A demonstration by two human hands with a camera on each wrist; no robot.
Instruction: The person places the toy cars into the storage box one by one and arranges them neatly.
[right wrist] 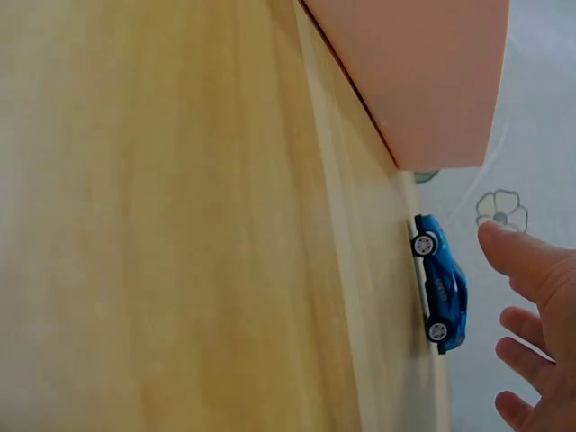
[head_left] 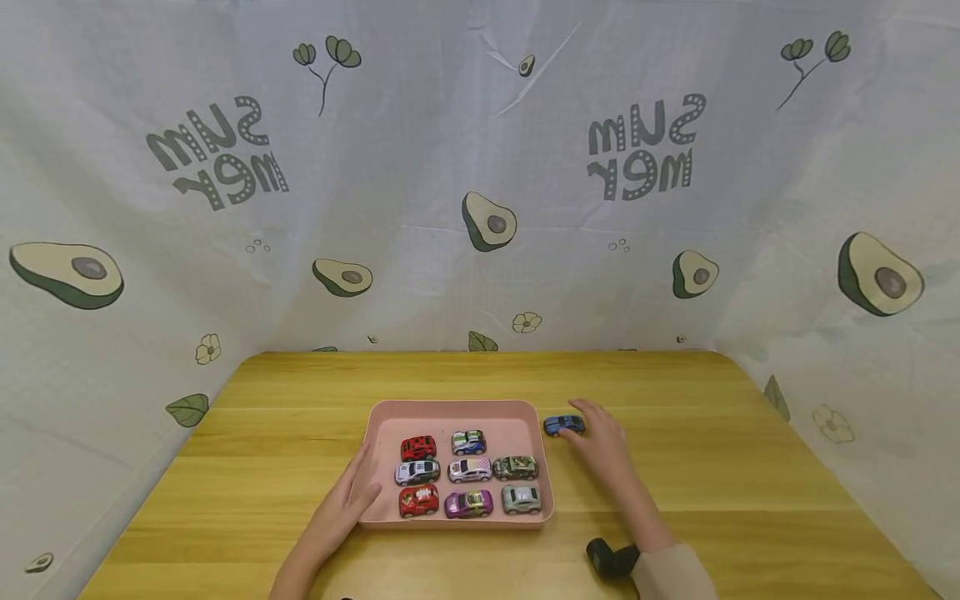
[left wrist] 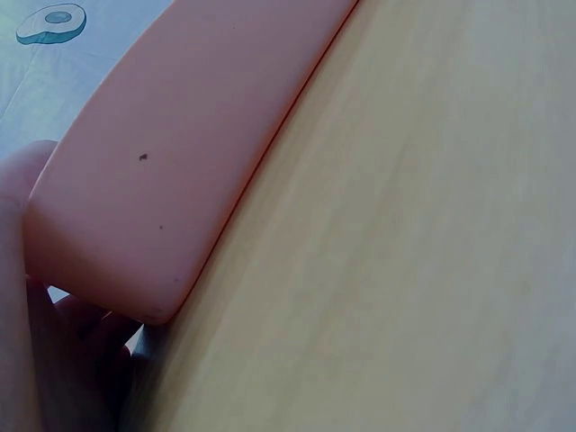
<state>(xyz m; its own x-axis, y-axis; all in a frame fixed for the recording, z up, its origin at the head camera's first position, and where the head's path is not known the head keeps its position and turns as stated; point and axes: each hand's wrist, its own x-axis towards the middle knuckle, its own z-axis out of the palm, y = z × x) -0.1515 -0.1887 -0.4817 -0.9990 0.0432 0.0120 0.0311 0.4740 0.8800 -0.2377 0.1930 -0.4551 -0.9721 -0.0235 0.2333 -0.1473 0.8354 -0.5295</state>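
A blue toy car sits on the table just right of the pink tray. My right hand reaches over it, thumb and fingers spread around the car. In the right wrist view the blue toy car stands on its wheels, with a gap between it and the right hand. My left hand holds the tray's left side near the front corner, thumb over the rim and fingers along the outer wall. The left wrist view shows the left hand around the tray's corner.
Inside the tray lie several toy cars, among them a red spotted car, a purple car and a camouflage car. A black object lies beside the right sleeve. A printed cloth hangs behind the wooden table.
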